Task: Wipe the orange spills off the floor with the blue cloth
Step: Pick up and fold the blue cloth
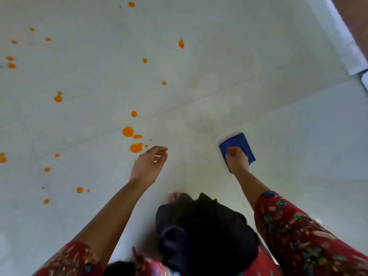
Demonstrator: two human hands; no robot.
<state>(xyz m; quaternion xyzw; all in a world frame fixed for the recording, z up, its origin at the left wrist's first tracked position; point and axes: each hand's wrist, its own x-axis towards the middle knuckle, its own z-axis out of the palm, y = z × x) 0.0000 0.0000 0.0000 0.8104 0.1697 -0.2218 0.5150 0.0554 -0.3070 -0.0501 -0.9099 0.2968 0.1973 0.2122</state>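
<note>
1. Head view: the blue cloth (pixel 242 143) is pressed flat on the pale floor (pixel 288 126), right of the mess, and is gripped by the right hand (pixel 238 161) with curled fingers.
2. The left hand (pixel 148 166) is held out, fingers loosely curled, nothing held.
3. Loads of orange spills (pixel 128 131) are scattered to the left, well apart from the cloth; the biggest blobs are just beside the left hand.

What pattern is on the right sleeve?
The right sleeve is red with a multicoloured floral print; head view.
</note>
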